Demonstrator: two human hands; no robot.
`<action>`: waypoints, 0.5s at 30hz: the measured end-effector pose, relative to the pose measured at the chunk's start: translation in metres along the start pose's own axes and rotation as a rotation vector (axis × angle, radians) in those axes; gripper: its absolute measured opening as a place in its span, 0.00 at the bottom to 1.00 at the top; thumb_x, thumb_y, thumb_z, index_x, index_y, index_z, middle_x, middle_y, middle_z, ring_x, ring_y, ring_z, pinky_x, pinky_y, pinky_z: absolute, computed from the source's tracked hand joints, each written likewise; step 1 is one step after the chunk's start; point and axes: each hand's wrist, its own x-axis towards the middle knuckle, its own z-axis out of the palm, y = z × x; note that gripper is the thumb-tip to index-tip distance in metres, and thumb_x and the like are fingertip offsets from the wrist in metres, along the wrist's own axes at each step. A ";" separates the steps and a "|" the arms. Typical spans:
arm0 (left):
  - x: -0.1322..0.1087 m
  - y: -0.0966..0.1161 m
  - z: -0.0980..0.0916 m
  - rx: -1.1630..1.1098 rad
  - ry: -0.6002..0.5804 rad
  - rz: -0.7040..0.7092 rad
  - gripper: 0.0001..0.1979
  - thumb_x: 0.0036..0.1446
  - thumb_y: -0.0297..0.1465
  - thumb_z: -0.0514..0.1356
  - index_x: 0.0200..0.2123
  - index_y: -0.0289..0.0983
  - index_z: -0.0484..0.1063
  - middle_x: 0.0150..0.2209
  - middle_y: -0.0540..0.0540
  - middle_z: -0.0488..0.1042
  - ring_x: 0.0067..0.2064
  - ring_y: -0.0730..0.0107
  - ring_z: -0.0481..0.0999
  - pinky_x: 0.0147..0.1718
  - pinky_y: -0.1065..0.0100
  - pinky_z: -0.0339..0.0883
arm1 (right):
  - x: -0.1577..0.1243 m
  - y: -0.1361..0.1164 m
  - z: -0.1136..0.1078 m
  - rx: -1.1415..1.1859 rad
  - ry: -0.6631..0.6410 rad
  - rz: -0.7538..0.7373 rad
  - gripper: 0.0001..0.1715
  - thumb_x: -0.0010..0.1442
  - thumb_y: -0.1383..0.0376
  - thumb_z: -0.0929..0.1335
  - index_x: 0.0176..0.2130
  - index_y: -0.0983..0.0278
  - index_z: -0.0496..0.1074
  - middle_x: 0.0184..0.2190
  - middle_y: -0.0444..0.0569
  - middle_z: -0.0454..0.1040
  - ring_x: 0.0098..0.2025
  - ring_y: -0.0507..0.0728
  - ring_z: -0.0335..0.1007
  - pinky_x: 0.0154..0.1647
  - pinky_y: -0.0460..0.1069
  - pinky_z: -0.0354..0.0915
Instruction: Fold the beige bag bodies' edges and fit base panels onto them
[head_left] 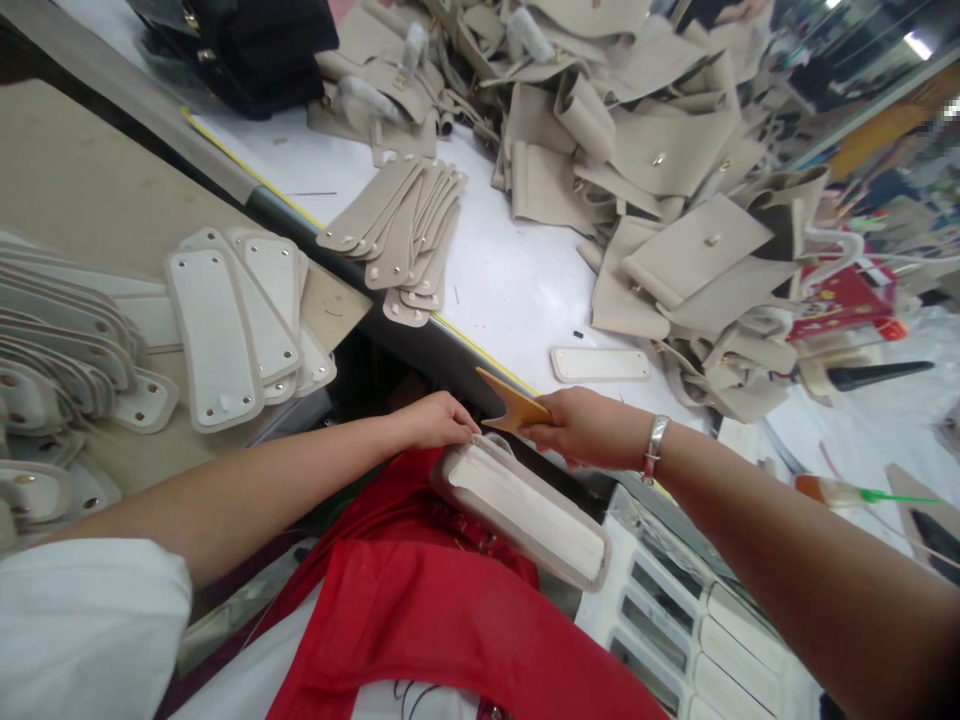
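Left hand (435, 420) pinches far end of padded beige piece (525, 510), grip pressed together on its edge. Piece lies over red apron (420, 600), just below counter (510, 290) edge. Right hand (585, 428), grip closed around tan forked tool (514, 405), holds it at same end. Fanned beige strips (405, 230) and heap of beige panels (660, 150) on counter beyond. White oval pieces (217, 340) stacked at left.

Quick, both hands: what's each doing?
Left hand: closed, pinching the beige oblong leather piece.
Right hand: closed on the flat tan forked tool.
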 end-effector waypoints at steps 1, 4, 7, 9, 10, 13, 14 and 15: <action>0.001 0.002 -0.004 0.031 -0.044 0.014 0.13 0.39 0.29 0.62 0.32 0.34 0.80 0.26 0.47 0.78 0.27 0.69 0.72 0.27 0.73 0.62 | -0.002 0.004 0.001 0.087 -0.003 0.008 0.14 0.55 0.56 0.64 0.26 0.63 0.68 0.11 0.43 0.67 0.13 0.50 0.61 0.16 0.45 0.55; 0.006 0.007 -0.015 0.066 -0.194 0.024 0.14 0.40 0.31 0.63 0.33 0.35 0.79 0.27 0.46 0.79 0.27 0.68 0.72 0.26 0.73 0.62 | -0.006 0.018 0.005 0.362 0.046 -0.036 0.21 0.55 0.51 0.64 0.24 0.65 0.69 0.11 0.43 0.66 0.13 0.50 0.60 0.15 0.44 0.55; 0.011 0.010 -0.019 0.074 -0.293 -0.013 0.15 0.41 0.31 0.62 0.35 0.35 0.79 0.29 0.45 0.79 0.26 0.67 0.72 0.24 0.73 0.61 | -0.006 0.027 0.013 0.638 0.134 -0.173 0.22 0.54 0.50 0.65 0.25 0.67 0.70 0.13 0.43 0.66 0.15 0.49 0.61 0.18 0.44 0.58; 0.013 0.013 -0.018 0.072 -0.321 -0.035 0.16 0.41 0.31 0.61 0.37 0.35 0.79 0.29 0.45 0.78 0.26 0.67 0.72 0.23 0.72 0.61 | -0.002 0.027 0.020 0.828 0.210 -0.296 0.19 0.53 0.52 0.67 0.28 0.67 0.71 0.16 0.43 0.68 0.19 0.49 0.63 0.23 0.45 0.61; 0.013 0.014 -0.017 0.077 -0.319 -0.040 0.16 0.41 0.31 0.61 0.36 0.35 0.79 0.28 0.46 0.78 0.26 0.68 0.72 0.23 0.72 0.61 | 0.002 0.025 0.024 0.929 0.252 -0.350 0.18 0.52 0.54 0.68 0.30 0.67 0.71 0.18 0.43 0.68 0.21 0.49 0.64 0.25 0.46 0.63; 0.013 0.016 -0.012 0.139 -0.239 -0.007 0.13 0.40 0.29 0.61 0.33 0.35 0.80 0.24 0.48 0.77 0.24 0.71 0.70 0.23 0.73 0.60 | 0.019 0.011 0.037 1.188 0.353 -0.453 0.19 0.50 0.55 0.69 0.37 0.67 0.71 0.23 0.42 0.68 0.24 0.49 0.65 0.28 0.46 0.66; 0.012 0.016 -0.010 0.161 -0.200 0.012 0.12 0.40 0.28 0.61 0.31 0.35 0.80 0.23 0.49 0.76 0.24 0.72 0.69 0.24 0.74 0.59 | 0.026 0.006 0.041 1.243 0.383 -0.472 0.21 0.50 0.54 0.69 0.39 0.67 0.70 0.24 0.42 0.68 0.23 0.48 0.65 0.27 0.46 0.66; 0.011 0.015 -0.009 0.169 -0.164 0.030 0.11 0.39 0.27 0.62 0.30 0.35 0.80 0.22 0.50 0.75 0.24 0.72 0.69 0.25 0.74 0.60 | 0.034 0.001 0.045 1.280 0.410 -0.487 0.22 0.50 0.54 0.69 0.39 0.67 0.70 0.23 0.42 0.68 0.22 0.48 0.64 0.25 0.46 0.65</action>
